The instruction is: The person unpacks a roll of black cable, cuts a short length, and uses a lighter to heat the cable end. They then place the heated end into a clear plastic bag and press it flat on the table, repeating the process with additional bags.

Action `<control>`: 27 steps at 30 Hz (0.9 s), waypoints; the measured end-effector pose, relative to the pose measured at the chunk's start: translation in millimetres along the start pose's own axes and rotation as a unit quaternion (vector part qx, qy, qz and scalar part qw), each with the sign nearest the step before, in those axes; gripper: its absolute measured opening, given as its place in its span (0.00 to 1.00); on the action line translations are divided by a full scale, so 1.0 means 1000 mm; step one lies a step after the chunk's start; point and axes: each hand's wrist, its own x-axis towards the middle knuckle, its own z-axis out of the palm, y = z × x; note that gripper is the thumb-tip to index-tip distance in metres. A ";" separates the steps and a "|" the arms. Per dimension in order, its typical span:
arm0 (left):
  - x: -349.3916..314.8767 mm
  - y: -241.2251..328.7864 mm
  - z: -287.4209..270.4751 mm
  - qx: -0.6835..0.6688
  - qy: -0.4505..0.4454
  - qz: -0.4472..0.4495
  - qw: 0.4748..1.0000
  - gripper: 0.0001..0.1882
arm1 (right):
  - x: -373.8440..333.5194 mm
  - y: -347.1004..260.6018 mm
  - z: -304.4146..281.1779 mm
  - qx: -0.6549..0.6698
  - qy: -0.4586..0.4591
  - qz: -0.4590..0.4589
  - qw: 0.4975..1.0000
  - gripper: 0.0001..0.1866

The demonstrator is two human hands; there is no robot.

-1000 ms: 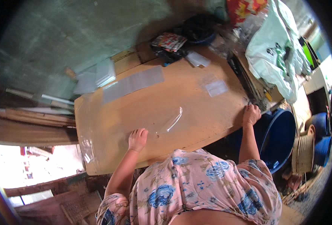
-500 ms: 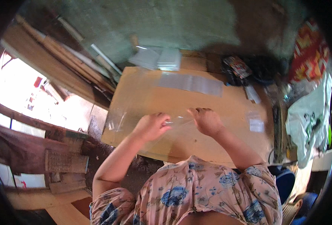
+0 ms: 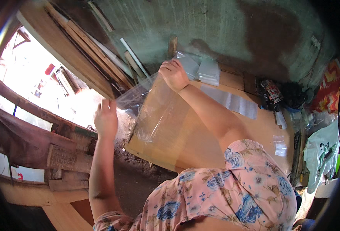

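Observation:
A clear plastic sheet (image 3: 137, 92) is stretched between my two raised hands, off the left side of the wooden table (image 3: 185, 142). My left hand (image 3: 106, 118) pinches its near end, out past the table's left edge. Higher and farther right, my right hand (image 3: 174, 75) has its fingers closed on the other end, above the table's far left corner. Below the sheet, more clear plastic (image 3: 149, 125) lies on the table's left part; I cannot tell whether it is a separate piece. A translucent strip (image 3: 233, 102) lies flat along the far side.
Stacked clear packets (image 3: 208, 72) rest at the table's back edge, by the green wall (image 3: 224, 34). Dark bags (image 3: 293, 92) and a small clear packet (image 3: 280, 146) are on the right. Wooden planks (image 3: 97, 50) lean at the back left. A white plastic bag (image 3: 322, 152) hangs far right.
Both hands have moved from over the table's near middle up and to the left, drawing the clear plastic out between them. The view has turned leftward with my body.

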 end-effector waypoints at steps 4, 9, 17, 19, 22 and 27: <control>-0.044 0.030 0.022 -0.007 -0.111 0.041 0.993 0.11 | -0.047 0.018 0.034 0.010 -0.026 0.016 0.999 0.05; -0.072 0.097 0.082 -0.113 -0.306 0.048 0.944 0.20 | -0.134 0.055 0.065 -0.044 -0.267 0.126 0.954 0.12; -0.098 0.148 0.132 -0.236 -0.408 -0.023 0.882 0.26 | -0.165 0.061 -0.028 -0.133 -0.454 0.346 0.810 0.21; -0.094 0.149 0.126 -0.242 -0.435 -0.006 0.867 0.27 | -0.176 0.069 -0.036 -0.114 -0.505 0.358 0.777 0.18; -0.087 0.150 0.111 -0.246 -0.442 0.016 0.863 0.29 | -0.205 0.084 -0.023 -0.139 -0.506 0.335 0.782 0.14; -0.071 0.163 0.097 -0.248 -0.417 0.044 0.873 0.31 | -0.182 0.088 -0.026 -0.171 -0.539 0.298 0.769 0.13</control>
